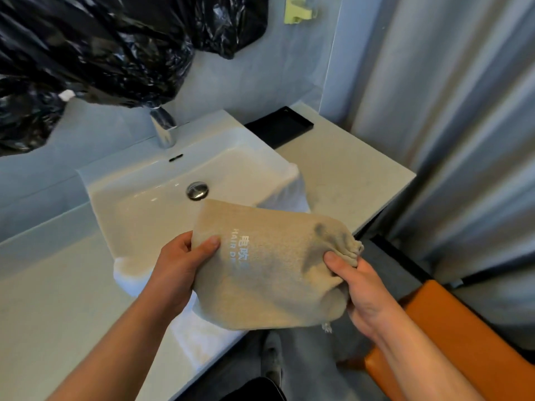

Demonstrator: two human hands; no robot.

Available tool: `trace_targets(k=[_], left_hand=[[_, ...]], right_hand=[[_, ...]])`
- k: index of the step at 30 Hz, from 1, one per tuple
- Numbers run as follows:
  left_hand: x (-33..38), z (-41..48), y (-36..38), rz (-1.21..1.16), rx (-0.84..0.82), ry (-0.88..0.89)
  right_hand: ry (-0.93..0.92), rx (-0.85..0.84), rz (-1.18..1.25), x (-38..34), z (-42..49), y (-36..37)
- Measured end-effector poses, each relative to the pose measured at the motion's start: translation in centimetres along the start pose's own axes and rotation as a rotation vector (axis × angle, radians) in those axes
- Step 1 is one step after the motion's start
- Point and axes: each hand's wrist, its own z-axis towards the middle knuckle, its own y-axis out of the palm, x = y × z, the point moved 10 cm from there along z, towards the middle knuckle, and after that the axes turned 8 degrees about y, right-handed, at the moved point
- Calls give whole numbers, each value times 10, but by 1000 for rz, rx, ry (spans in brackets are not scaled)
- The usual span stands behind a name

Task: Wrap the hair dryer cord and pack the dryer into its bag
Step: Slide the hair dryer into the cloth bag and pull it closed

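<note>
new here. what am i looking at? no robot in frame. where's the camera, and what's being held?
There is no robot here: a person works with two bare hands. The single picture comes from a wide-angle camera worn on the head, looking forward and down, so both forearms enter from the bottom edge. The left hand grips one end of a beige cloth bag with partly hidden print that reads HAIR D, and the right hand pinches its bunched-up mouth. The bag bulges, but what is inside cannot be seen. Below it is a white sink with a faucet and a white towel draped over its edge. A black tray sits on the counter behind.
</note>
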Motion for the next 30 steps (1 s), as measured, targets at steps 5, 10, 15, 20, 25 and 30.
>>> trace_targets(k=[5,10,15,20,25,30], left_hand=[[-12,67,19,-15,-18,-45],[-19,116,38,-56,-34,-92],[-16,150,52,-73,-36,-114],[-16,175,73,-85,-25,-119],[-16,194,99,-61,42,-109],[-22,209,137,-55,196,-119]], right_hand=[[47,41,-68,-36,60,-7],[62,92,-104,-68,98,-11],[99,103,-110,-93,125,-12],[93,99,-135,-124,152,-21],[137,64,-154,-148,188,-44],[199,21,-225,-176,241,-80]])
